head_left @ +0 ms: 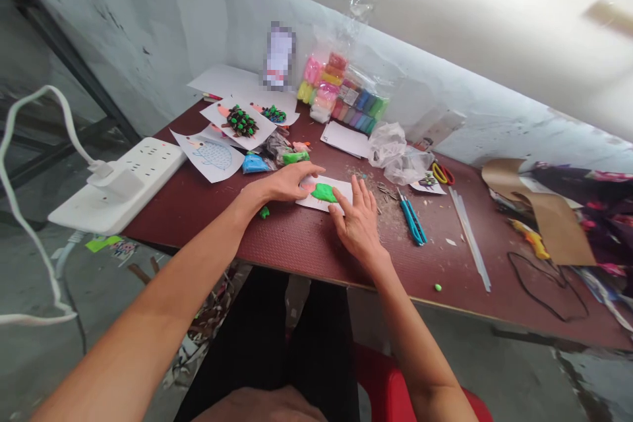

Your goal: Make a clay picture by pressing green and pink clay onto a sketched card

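A flattened patch of green modelling clay (324,193) lies on a small white paper card (346,188) on the table, with a bit of pink clay beside its left end. My left hand (291,182) rests at the card's left side, fingers stretched out over the pink part. From the right, my right hand (359,221) touches the green clay's edge with its thumb side, the other fingers spread over the card's right end. Neither hand grips anything. A small green clay lump (264,212) sits below my left wrist, and more green clay (295,157) lies behind that hand.
Finished hedgehog cards (242,122) and a hedgehog drawing (210,155) lie at left near a white power strip (128,178). Packs of coloured clay (356,102) stand behind. To the right are blue pliers (413,221), scissors (442,173), glue sticks (469,237) and a yellow glue gun (530,239).
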`<action>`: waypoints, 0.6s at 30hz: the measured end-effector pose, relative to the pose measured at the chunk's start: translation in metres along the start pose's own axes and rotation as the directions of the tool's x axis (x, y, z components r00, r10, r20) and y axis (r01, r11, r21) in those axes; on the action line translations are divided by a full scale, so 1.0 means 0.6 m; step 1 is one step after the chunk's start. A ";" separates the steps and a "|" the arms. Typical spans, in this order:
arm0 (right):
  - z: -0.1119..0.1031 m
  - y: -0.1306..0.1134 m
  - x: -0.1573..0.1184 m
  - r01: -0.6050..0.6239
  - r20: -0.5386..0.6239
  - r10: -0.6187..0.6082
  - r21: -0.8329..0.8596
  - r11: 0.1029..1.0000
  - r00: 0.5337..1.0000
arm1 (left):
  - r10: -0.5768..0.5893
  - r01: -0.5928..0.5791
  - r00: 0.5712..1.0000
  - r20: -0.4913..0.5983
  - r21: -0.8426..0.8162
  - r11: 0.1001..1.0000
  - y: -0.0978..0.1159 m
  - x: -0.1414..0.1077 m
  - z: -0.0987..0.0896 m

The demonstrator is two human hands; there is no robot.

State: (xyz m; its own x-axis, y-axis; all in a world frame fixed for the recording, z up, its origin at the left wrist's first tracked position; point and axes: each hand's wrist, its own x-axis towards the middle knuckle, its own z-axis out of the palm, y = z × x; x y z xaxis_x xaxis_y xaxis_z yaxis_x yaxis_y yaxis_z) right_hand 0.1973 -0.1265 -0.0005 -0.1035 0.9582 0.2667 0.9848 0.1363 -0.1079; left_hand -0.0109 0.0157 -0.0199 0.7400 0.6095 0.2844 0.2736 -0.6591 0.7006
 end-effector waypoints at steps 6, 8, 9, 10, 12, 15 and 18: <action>-0.012 0.014 0.078 0.003 -0.015 -0.002 0.044 0.999 1.000 | -0.037 0.006 0.947 -0.318 -0.097 0.995 0.007 0.008 -0.004; -0.010 0.015 0.108 -0.008 -0.010 0.008 0.067 0.998 1.000 | -0.116 0.060 0.889 -0.442 -0.139 0.988 0.007 0.009 -0.009; -0.007 0.013 0.120 -0.003 -0.009 0.004 0.088 0.996 1.000 | -0.152 0.083 0.855 -0.495 -0.159 0.984 0.006 0.009 -0.012; -0.003 0.011 0.129 -0.002 -0.017 0.004 0.115 0.993 1.000 | -0.182 0.102 0.821 -0.542 -0.174 0.979 0.006 0.009 -0.016; 0.006 0.003 0.138 -0.012 -0.080 0.026 0.172 0.985 0.996 | -0.217 0.130 0.755 -0.618 -0.184 0.974 0.005 0.007 -0.024; 0.019 -0.003 0.133 -0.046 -0.190 0.095 0.247 0.968 0.977 | -0.241 0.165 0.684 -0.689 -0.175 0.971 0.003 0.004 -0.038; 0.024 0.005 0.124 -0.053 -0.271 0.143 0.314 0.948 0.952 | -0.254 0.196 0.644 -0.722 -0.165 0.967 0.000 0.003 -0.048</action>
State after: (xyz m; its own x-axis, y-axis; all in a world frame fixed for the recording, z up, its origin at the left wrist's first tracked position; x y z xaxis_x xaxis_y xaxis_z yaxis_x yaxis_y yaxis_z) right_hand 0.1906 -0.0512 0.0050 0.0805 0.8634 0.4981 0.8951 0.1572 -0.4172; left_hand -0.0273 0.0294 -0.0006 -0.0362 0.8777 0.4778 0.3082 -0.4450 0.8408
